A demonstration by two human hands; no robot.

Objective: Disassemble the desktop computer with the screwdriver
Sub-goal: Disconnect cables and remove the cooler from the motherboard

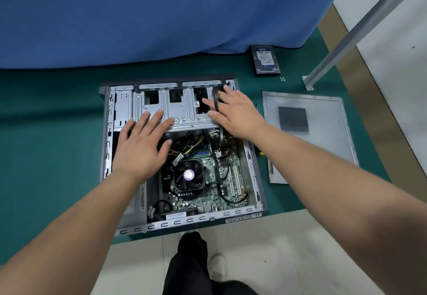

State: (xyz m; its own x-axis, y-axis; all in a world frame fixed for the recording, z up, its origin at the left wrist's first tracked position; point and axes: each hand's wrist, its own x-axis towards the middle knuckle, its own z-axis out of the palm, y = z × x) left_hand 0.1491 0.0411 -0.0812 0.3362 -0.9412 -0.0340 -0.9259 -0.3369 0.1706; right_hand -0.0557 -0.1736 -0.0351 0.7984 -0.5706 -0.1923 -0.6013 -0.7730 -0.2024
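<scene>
On the green mat on the floor, in the head view, the desktop computer [182,153] lies on its side with its side panel [323,119] off and set just beside it. The drive cage [175,109] looks like stiff, thin sheet metal, probably light but sharp-edged, best taken by its flat faces. The left hand [141,144] rests spread on it; the right hand [235,112], fingers straight, touches its right end by a black cable [216,100].

You see a computer case [180,119] of dull grey sheet metal. Matt green mat [57,121]. Blue cloth [138,12] hangs behind.
</scene>
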